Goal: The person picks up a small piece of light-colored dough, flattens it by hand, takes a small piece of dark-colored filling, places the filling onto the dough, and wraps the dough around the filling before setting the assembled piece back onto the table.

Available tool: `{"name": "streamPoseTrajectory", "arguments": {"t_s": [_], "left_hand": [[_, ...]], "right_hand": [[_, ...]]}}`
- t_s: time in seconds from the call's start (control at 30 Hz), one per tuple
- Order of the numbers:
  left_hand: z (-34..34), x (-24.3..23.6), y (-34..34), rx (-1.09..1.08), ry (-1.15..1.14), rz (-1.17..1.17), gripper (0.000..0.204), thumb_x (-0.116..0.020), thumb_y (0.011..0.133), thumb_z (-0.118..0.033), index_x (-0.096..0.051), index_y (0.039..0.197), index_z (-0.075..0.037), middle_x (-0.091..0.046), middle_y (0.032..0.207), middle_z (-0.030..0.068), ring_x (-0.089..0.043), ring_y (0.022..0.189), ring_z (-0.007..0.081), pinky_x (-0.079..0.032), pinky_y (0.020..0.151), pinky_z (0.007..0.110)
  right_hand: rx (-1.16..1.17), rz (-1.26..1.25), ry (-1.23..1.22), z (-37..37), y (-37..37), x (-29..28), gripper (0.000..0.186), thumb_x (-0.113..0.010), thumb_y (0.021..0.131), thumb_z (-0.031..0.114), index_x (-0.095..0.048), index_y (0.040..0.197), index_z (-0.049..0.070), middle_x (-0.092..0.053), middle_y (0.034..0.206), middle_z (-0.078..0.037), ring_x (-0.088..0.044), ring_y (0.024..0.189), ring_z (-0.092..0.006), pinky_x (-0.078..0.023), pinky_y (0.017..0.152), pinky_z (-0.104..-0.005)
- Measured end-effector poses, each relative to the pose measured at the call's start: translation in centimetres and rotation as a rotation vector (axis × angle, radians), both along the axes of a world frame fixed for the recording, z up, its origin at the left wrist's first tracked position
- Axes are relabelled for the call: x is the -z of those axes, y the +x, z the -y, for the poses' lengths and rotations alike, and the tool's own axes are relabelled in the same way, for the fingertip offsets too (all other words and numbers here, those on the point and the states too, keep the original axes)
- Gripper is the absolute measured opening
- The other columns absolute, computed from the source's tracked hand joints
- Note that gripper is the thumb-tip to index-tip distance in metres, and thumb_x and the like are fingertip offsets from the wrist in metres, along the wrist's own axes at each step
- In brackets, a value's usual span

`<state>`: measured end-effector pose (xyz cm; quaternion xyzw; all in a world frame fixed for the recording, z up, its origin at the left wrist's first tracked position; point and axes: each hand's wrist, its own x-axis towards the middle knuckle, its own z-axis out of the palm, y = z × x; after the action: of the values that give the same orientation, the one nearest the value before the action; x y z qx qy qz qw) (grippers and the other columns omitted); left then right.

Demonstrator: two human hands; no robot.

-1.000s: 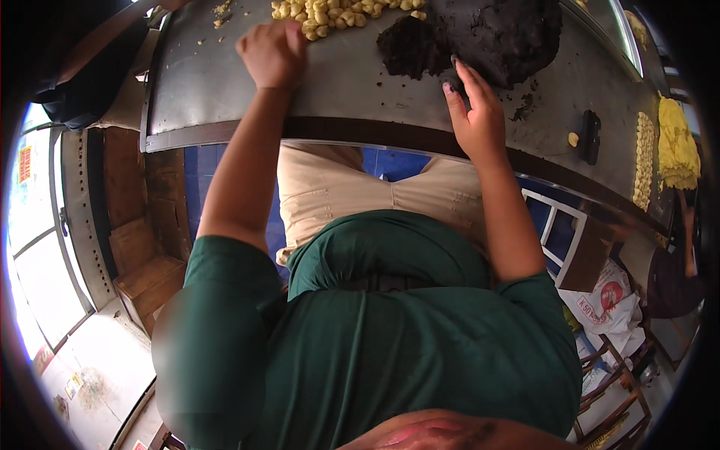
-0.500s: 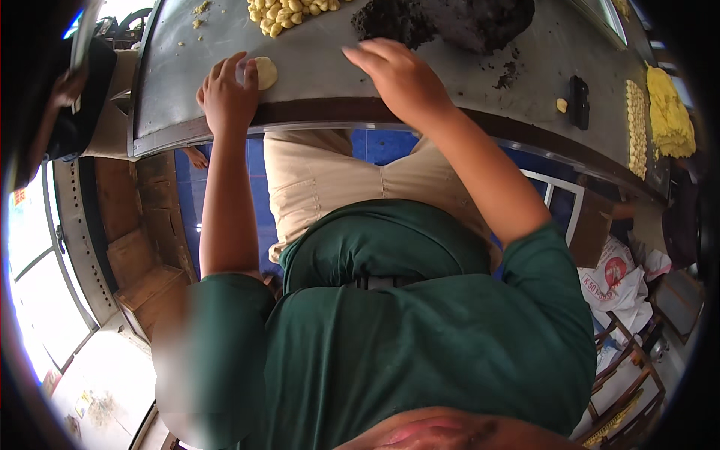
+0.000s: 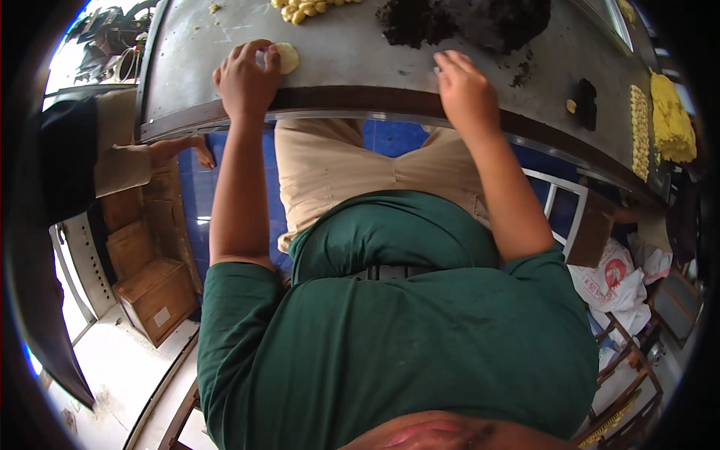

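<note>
A flat, pale dough disc [image 3: 286, 58] lies near the front edge of the grey metal worktable [image 3: 337, 64]. At its left rim is my left hand [image 3: 249, 81], with bent fingers and the thumb against the dough; part of the grip is hidden by the hand itself. My right hand [image 3: 469, 91] hovers over the front edge of the table. Its fingers are extended and a little apart, with nothing visible in them. Just beyond them sits a large, dark, sticky-looking mass [image 3: 506, 26], with a looser dark heap [image 3: 411, 22] at its left.
Several pale dough balls [image 3: 306, 9] are piled at the far side. To the right lie a black object [image 3: 585, 105], a small dough piece [image 3: 571, 106], rows of small pale pieces [image 3: 640, 131] and a yellow cloth-like heap [image 3: 672, 120]. Another person's leg [image 3: 176, 148] shows at left.
My right hand has moved right, away from the dough disc, and toward the table's front edge. My left hand stays at the disc. The whole view has shifted slightly.
</note>
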<state>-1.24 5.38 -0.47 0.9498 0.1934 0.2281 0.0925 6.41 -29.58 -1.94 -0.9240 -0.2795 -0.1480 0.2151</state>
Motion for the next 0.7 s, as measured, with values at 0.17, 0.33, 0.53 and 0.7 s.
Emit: {"name": "streamPoseTrajectory", "arguments": {"t_s": [0.17, 0.33, 0.53, 0.7], "left_hand": [[-0.3, -0.2, 0.2, -0.004, -0.014, -0.031, 0.027, -0.061, 0.093, -0.044, -0.075, 0.105, -0.024, -0.071, 0.119, 0.0048, -0.062, 0.118, 0.0288, -0.034, 0.110, 0.048], [-0.1, -0.1, 0.2, -0.043, -0.026, -0.033, 0.027, -0.061, 0.093, -0.044, -0.076, 0.105, -0.024, -0.071, 0.120, 0.0041, -0.062, 0.118, 0.0279, -0.035, 0.109, 0.044], [0.2, -0.3, -0.1, -0.055, -0.033, -0.050, 0.027, -0.061, 0.094, -0.044, -0.075, 0.106, -0.024, -0.071, 0.120, 0.0045, -0.062, 0.117, 0.0279, -0.035, 0.109, 0.045], [0.5, -0.8, -0.4, -0.030, -0.021, -0.023, 0.028, -0.063, 0.094, -0.044, -0.075, 0.106, -0.022, -0.071, 0.115, 0.0060, -0.063, 0.113, 0.0309, -0.040, 0.105, 0.044]], "right_hand": [[-0.140, 0.123, 0.130, -3.9, 4.7, -1.5, 0.033, -0.056, 0.096, 0.008, -0.065, 0.128, 0.005, -0.065, 0.128, -0.018, -0.064, 0.115, -0.0355, -0.054, 0.095, -0.0425], [0.067, -0.008, -0.292, -5.8, 3.9, -2.2, 0.035, -0.063, 0.093, 0.006, -0.066, 0.128, 0.009, -0.072, 0.111, -0.013, -0.069, 0.103, -0.0323, -0.058, 0.088, -0.0418], [-0.188, 0.139, 0.032, -0.4, 3.2, -2.9, 0.033, -0.065, 0.095, 0.016, -0.066, 0.126, 0.007, -0.071, 0.116, -0.013, -0.068, 0.106, -0.0343, -0.057, 0.089, -0.0443], [0.022, -0.056, 0.046, 1.4, -1.1, -0.9, 0.037, -0.064, 0.095, 0.015, -0.068, 0.131, 0.012, -0.065, 0.133, -0.018, -0.065, 0.115, -0.0376, -0.055, 0.098, -0.0443]]}}
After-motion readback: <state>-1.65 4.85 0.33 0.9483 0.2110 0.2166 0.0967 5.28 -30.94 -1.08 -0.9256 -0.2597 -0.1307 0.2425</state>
